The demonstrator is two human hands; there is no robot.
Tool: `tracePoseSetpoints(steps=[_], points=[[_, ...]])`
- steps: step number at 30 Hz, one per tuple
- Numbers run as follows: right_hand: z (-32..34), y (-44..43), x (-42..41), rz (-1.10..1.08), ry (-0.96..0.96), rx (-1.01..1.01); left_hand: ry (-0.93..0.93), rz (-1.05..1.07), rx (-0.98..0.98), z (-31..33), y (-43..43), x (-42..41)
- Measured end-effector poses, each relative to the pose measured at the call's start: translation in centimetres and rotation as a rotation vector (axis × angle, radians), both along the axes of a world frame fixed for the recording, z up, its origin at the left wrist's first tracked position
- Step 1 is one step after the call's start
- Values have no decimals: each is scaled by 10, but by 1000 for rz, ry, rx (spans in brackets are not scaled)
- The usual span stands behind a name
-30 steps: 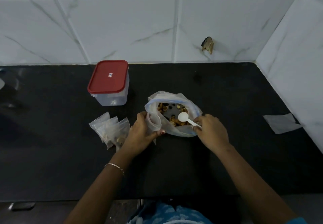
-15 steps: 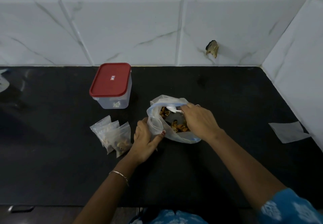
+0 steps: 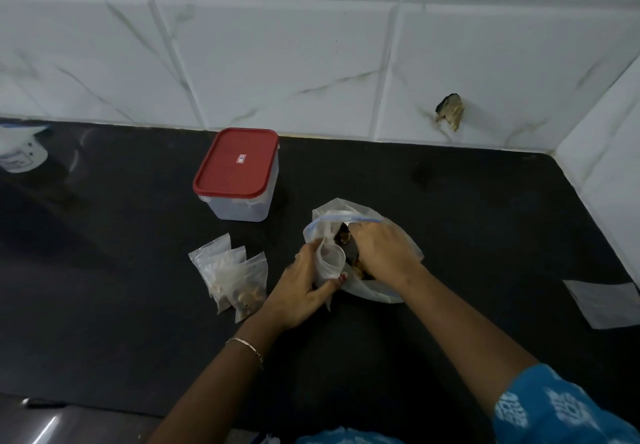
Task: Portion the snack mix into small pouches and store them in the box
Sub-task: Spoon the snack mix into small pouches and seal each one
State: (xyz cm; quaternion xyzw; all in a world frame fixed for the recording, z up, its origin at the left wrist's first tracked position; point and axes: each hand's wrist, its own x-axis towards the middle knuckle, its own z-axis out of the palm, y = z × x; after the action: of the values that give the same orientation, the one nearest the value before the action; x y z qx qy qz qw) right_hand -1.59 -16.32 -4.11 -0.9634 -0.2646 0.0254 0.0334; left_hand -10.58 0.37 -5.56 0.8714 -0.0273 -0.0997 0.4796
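Half the right hand (image 3: 382, 253) hides inside the bag (image 3: 337, 209); left hand (image 3: 301, 291) holds pouch (image 3: 329, 263).

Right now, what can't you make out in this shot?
Head view:
- Whether the right grip holds anything inside the large bag: the hand's own back hides its fingers.
- Contents of the box: red lid covers them, frosted wall blurs them.
- White object at the left edge: cut off.
- Count of the filled pouches: they overlap.
- Whether the small pouch in the left grip holds any mix: too blurred.

Red box lid (image 3: 238, 163); black counter (image 3: 467, 208); blue-patterned sleeve (image 3: 554, 412).
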Motion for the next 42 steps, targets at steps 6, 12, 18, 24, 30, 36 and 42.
tracePoseSetpoints(steps=[6, 12, 18, 24, 30, 36, 42], points=[[4, -20, 5, -73, 82, 362, 80, 54, -60, -7, 7, 0], [10, -40, 6, -18, 202, 379, 101, 83, -122, -7, 8, -1], [21, -51, 6, 67, 176, 307, 110, 88, -183, 1, 6, -4], [26, -35, -4, 176, 7, 0, 45, 75, -196, 1, 3, -18], [21, -51, -12, 224, 80, 10, 56, 88, -199, 3, -1, -25], [19, -71, -18, 105, 12, 201, 19, 88, -191, 3, -3, -27], [1, -69, -31, 50, -61, 84, -116, 134, 12, -4, -13, -44]])
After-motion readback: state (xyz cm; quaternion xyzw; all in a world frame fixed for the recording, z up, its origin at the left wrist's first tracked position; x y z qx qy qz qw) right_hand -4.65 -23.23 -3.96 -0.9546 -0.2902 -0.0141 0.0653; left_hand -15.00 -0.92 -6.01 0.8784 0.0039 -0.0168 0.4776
